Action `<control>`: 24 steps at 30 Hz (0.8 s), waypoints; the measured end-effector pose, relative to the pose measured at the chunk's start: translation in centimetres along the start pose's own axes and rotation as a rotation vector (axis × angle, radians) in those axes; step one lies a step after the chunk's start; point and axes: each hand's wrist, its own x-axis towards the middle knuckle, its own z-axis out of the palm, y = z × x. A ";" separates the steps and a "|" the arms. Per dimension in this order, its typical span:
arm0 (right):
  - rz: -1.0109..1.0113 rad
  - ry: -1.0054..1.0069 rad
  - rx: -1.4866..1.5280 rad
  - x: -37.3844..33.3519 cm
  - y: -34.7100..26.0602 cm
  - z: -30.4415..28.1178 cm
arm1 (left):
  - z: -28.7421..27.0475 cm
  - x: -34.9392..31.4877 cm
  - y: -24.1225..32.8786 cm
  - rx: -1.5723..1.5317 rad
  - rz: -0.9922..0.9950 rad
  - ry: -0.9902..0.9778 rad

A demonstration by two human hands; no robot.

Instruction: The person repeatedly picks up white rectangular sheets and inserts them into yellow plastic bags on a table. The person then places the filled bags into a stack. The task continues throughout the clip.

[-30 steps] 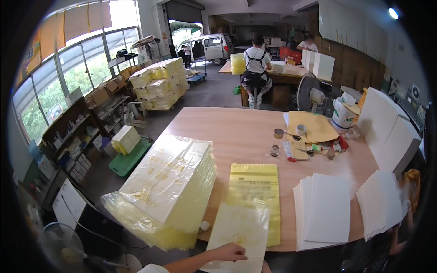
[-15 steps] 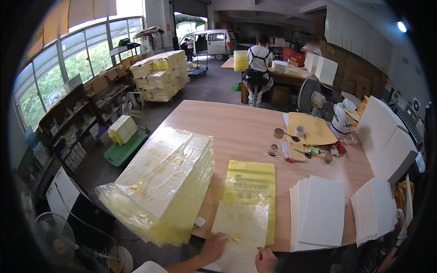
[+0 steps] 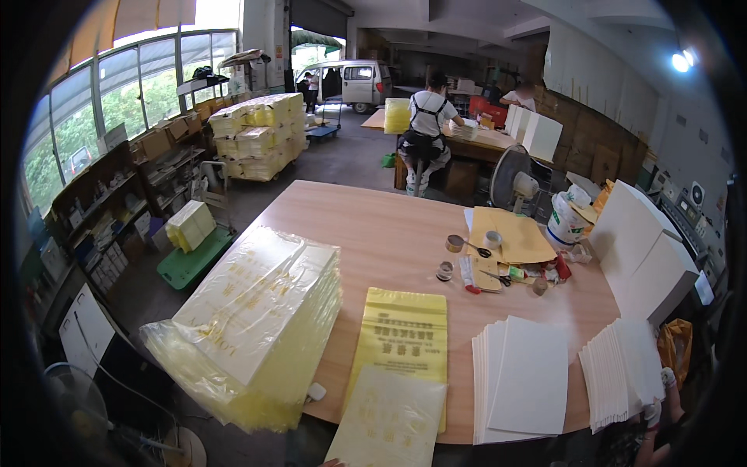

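A flat packet of pale sheets in a clear plastic bag with yellow print lies over the near edge of the table and runs out of the lower edge of the picture. Fingertips of my left hand show at the packet's near left corner; the rest of that hand is cut off. My right hand is out of the picture. Under the packet's far part lies a yellow printed plastic bag. To its left rises a tall stack of similar bagged packets. On the right are fanned white boards.
Another stack of white boards stands at the right, with a co-worker's gloved hands beside it. Scissors, tape rolls and brown envelopes lie farther back. A fan stands beyond the table.
The packet has slid toward me and tilted slightly. My hands have drawn back past the lower edge, leaving only a few fingertips. The view has shifted slightly to the right.
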 end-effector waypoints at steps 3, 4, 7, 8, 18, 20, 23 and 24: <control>0.512 0.137 0.557 3.9 2.0 -1.6 | -3.4 5.4 3.8 -0.143 0.246 0.148; 0.617 -0.050 0.602 6.6 4.2 -1.5 | -4.2 7.3 4.6 -0.170 0.297 0.151; 0.627 -0.375 1.011 14.4 3.4 1.4 | -7.5 12.2 3.8 -0.038 0.679 0.347; 0.527 -0.367 1.194 16.7 0.4 2.9 | -10.4 13.2 5.3 0.039 0.735 0.389; 0.000 -0.826 0.820 27.2 -30.1 18.0 | -24.2 5.1 8.0 0.636 0.371 1.565; -0.141 -0.854 0.822 27.9 -32.1 20.3 | -23.2 5.4 6.1 0.608 0.309 1.077; -0.174 -0.829 0.674 28.5 -31.9 22.0 | -20.0 8.2 3.3 0.702 0.032 0.776; -0.132 -0.843 0.678 27.1 -32.5 21.4 | -19.1 8.1 1.0 0.746 -0.017 0.758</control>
